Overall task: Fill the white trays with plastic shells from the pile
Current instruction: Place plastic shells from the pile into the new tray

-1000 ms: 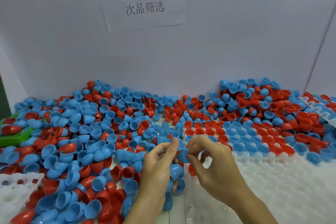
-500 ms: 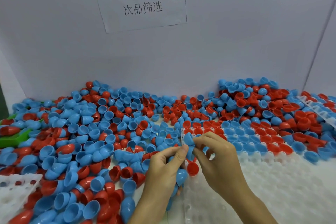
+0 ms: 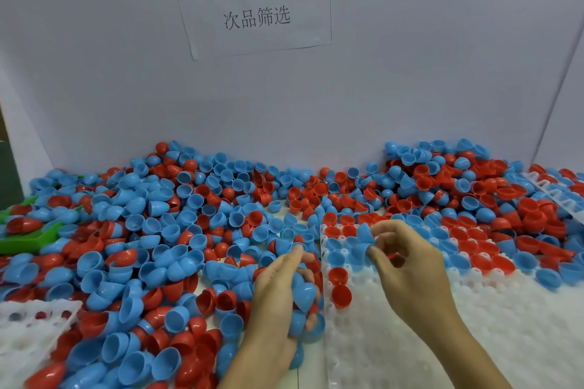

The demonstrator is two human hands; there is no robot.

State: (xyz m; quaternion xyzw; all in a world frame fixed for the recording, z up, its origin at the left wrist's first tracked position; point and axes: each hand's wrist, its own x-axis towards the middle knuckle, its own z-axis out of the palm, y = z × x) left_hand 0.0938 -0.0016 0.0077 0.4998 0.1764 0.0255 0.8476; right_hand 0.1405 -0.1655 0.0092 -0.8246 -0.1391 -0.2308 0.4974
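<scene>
A big pile of blue and red plastic shells point(image 3: 164, 240) covers the table's left and back. A white tray point(image 3: 442, 325) lies at the right; its far rows hold blue and red shells, its near rows show bare sockets. My left hand point(image 3: 281, 303) sits at the tray's left edge and grips a bunch of blue shells point(image 3: 303, 292) in its curled fingers. My right hand point(image 3: 407, 268) hovers over the tray's left columns and pinches a single blue shell point(image 3: 365, 235) between thumb and fingers, just above the filled rows.
A second white tray point(image 3: 28, 335) pokes in at the lower left, partly under shells. A green scoop point(image 3: 22, 240) lies at the far left. Another tray edge point(image 3: 553, 196) shows at the right back. A white wall with a paper sign point(image 3: 252, 0) closes the back.
My hands have drawn apart. The right hand has carried one blue shell rightward over the tray, while the left hand stays at the tray's edge with its bunch.
</scene>
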